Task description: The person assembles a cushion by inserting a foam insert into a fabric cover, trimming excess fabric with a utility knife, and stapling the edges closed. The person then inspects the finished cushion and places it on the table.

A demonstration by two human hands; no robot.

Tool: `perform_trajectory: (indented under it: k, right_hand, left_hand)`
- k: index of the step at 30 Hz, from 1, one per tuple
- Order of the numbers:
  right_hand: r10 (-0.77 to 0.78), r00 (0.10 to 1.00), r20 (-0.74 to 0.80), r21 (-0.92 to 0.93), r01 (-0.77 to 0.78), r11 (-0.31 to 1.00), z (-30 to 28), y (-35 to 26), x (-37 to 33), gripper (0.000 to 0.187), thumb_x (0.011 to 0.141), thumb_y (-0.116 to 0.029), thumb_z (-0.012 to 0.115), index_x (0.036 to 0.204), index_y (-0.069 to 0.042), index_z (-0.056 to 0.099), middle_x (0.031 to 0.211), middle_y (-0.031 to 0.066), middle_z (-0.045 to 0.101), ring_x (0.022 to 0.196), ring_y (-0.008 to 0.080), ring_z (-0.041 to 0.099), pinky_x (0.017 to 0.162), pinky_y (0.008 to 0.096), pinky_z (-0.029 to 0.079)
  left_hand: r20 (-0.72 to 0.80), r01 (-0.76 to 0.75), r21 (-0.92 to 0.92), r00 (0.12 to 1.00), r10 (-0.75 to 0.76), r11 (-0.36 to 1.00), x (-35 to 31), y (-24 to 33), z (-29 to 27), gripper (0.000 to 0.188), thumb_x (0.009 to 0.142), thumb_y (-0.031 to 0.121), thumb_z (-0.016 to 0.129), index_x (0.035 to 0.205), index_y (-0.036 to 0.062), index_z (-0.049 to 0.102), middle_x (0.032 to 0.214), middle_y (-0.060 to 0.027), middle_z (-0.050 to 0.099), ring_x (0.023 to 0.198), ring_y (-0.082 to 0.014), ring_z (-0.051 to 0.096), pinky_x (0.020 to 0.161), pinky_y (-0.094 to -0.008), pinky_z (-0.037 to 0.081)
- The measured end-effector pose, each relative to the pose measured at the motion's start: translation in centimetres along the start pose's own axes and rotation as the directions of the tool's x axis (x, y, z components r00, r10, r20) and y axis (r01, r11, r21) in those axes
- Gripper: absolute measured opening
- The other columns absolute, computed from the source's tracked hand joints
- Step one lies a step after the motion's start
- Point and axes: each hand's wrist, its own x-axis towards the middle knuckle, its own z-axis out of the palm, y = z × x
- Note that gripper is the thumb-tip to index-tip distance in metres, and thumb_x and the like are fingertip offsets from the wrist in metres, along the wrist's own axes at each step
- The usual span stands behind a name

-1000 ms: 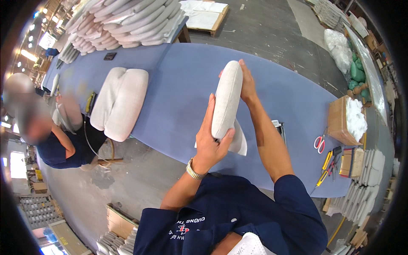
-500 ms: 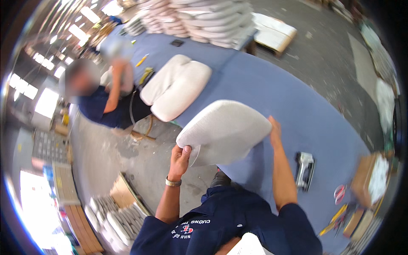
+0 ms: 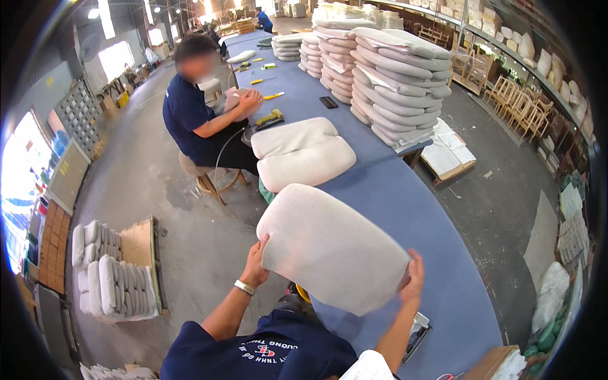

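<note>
A light grey padded seat cushion point(image 3: 329, 247) is held up over the near edge of the blue-topped table point(image 3: 437, 253). My left hand point(image 3: 255, 263) grips its left edge, fingers partly hidden by the cushion. At the opposite end, my right hand point(image 3: 413, 278) is closed round the right edge. The cushion's broad smooth face shows, tilted, with its corners rounded. Just beyond it lies another pale padded cushion point(image 3: 304, 152) with a crease across its middle. Beside my right forearm a silver-and-black tool point(image 3: 417, 335) rests on the table, partly covered by the arm.
Tall stacks of grey cushions point(image 3: 399, 88) stand farther along the table, near a black phone point(image 3: 328, 102). A seated co-worker point(image 3: 196, 107) handles a piece at the left side, by a yellowish air tool point(image 3: 269, 119). More cushions point(image 3: 117, 285) sit on the floor at left.
The cushion has turned so its broad smooth face shows more fully, and both hands keep hold of its edges. My view has lifted, bringing more of the table and stacks into sight.
</note>
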Motion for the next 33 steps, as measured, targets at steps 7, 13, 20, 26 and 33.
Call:
perform_trajectory:
  k: [7,13,20,26,33]
  right_hand:
    - [-0.509,0.791,0.341,-0.007,0.543,0.84,3.4,-20.6,-2.6,0.053,0.09,-0.046,0.064,0.117,0.0,0.066,0.139,0.0253,0.059,0.13,0.0308,0.056,0.113,0.041,0.039]
    - [-0.3,0.86,0.412,-0.296,0.438,0.849,2.9,-14.3,3.9,0.046,0.101,-0.039,0.042,0.105,0.0,0.066,0.132,0.0251,0.062,0.115,0.0273,0.06,0.101,0.0391,0.046]
    - [-0.321,0.945,0.064,0.178,0.305,0.935,7.3,-9.4,5.5,0.049,0.106,-0.041,0.038,0.112,-0.001,0.065,0.126,0.0178,0.064,0.095,0.0195,0.061,0.087,0.0374,0.05]
    - [-0.403,0.913,-0.063,0.14,0.408,0.902,13.6,-7.4,3.2,0.051,0.109,-0.039,0.036,0.127,-0.001,0.064,0.112,0.0106,0.068,0.089,0.015,0.064,0.079,0.0312,0.053]
    - [0.053,0.998,0.022,-0.203,-0.047,0.978,4.4,12.1,-5.4,0.046,0.098,-0.016,0.064,0.14,0.002,0.055,0.109,0.0113,0.072,0.095,0.0181,0.07,0.085,0.0329,0.055]
  left_hand:
    - [0.206,0.597,-0.184,0.8,-0.563,0.781,-4.2,-11.9,3.0,0.042,0.105,0.038,0.054,0.133,0.0066,0.061,0.127,-0.0088,0.07,0.106,-0.026,0.071,0.091,-0.0497,0.058]
    - [0.441,-0.301,0.895,0.492,-0.751,0.328,-5.4,-13.6,4.1,0.046,0.101,0.046,0.058,0.125,0.0074,0.066,0.108,-0.0135,0.076,0.102,-0.0325,0.073,0.088,-0.046,0.058]
    - [0.72,-0.566,0.621,0.685,-0.111,0.542,-6.0,-2.8,9.9,0.082,0.093,0.051,0.071,0.156,0.0068,0.04,0.152,-0.023,0.049,0.132,-0.0371,0.057,0.105,-0.0454,0.049]
    - [0.82,-0.691,0.458,0.571,0.035,0.559,-6.5,-4.0,12.5,0.12,0.081,0.047,0.084,0.165,0.0122,0.006,0.171,-0.0188,0.011,0.153,-0.0371,0.028,0.12,-0.0429,0.035]
    - [0.747,-0.551,0.449,0.663,0.042,0.704,-5.2,-7.5,10.4,0.122,0.079,0.034,0.089,0.165,0.0104,0.005,0.171,-0.0181,0.015,0.154,-0.0335,0.028,0.122,-0.0384,0.031]
